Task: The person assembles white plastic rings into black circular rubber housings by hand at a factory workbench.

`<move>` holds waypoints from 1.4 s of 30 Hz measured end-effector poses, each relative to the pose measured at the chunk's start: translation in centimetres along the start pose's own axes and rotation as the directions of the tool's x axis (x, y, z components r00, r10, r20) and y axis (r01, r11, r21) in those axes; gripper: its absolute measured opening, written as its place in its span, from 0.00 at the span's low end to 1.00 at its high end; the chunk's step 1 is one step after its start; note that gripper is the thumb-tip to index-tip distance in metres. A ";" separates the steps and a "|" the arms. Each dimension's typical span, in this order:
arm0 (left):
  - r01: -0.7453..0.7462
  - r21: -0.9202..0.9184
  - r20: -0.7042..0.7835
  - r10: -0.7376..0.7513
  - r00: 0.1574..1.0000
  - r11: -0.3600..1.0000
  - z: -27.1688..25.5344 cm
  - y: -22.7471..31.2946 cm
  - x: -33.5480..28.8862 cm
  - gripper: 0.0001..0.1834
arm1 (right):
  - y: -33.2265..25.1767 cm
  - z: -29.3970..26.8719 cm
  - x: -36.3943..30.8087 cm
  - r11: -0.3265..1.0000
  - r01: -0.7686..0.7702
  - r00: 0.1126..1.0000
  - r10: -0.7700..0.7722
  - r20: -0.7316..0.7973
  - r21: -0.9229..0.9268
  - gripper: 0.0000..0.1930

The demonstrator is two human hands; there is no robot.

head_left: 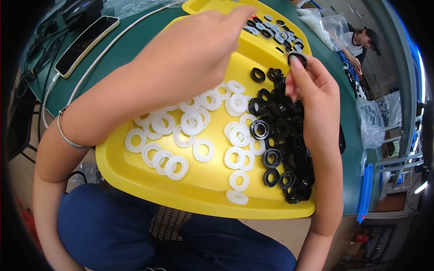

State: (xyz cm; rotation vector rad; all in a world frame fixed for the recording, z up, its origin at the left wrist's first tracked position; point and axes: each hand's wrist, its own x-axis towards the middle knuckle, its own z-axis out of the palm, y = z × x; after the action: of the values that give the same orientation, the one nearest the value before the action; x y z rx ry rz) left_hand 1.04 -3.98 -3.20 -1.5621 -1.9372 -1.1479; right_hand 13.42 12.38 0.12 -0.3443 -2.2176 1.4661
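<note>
While the right hand [316,88] holds a glossy black round ring [302,58] up above the near tray, thumb on the face and fingers behind, the left hand [192,56] reaches over toward the far tray. Right grip: thumb and fingers clamped on the ring. Raised and tilted like that, probably to keep it clear of the heap and its face in view. Left grip: can't tell, fingertips blurred, nothing visible in them.

Near tray is a wide yellow plastic tray with a raised rim [212,205], set close over the lap, likely for easy reach. In it: flat white washer-like rings [237,197] across the left and middle, some overlapping; matching loose black rings [294,158] heaped on the right, partly behind the right forearm. Colour split probably keeps both kinds easy to pick. Far tray, also yellow plastic [199,5], holds mixed small black and pale grey rings [275,32], just beyond.
</note>
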 end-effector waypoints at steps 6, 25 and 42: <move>-0.003 0.718 0.200 -0.202 0.959 0.696 -1.2 -0.6 -1.0 0.11 | 2.6 -1.0 1.9 0.989 0.068 0.990 -0.051 -0.131 0.128 0.20; -0.040 0.714 0.303 -0.257 0.918 0.699 -1.1 -0.7 -1.2 0.08 | 2.9 -0.6 1.3 0.543 0.498 0.867 -0.301 0.397 -0.676 0.10; 0.186 0.017 0.280 -0.183 0.942 0.982 -0.2 -1.6 -0.4 0.11 | 2.8 0.0 1.1 0.771 0.491 0.869 -0.401 0.289 -0.405 0.07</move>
State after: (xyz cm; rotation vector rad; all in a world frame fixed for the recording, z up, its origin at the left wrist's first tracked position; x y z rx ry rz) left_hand -0.36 -4.42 -3.91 -1.6522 -2.3078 -1.0535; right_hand 12.36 13.93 -2.18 0.1907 -2.5599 0.7205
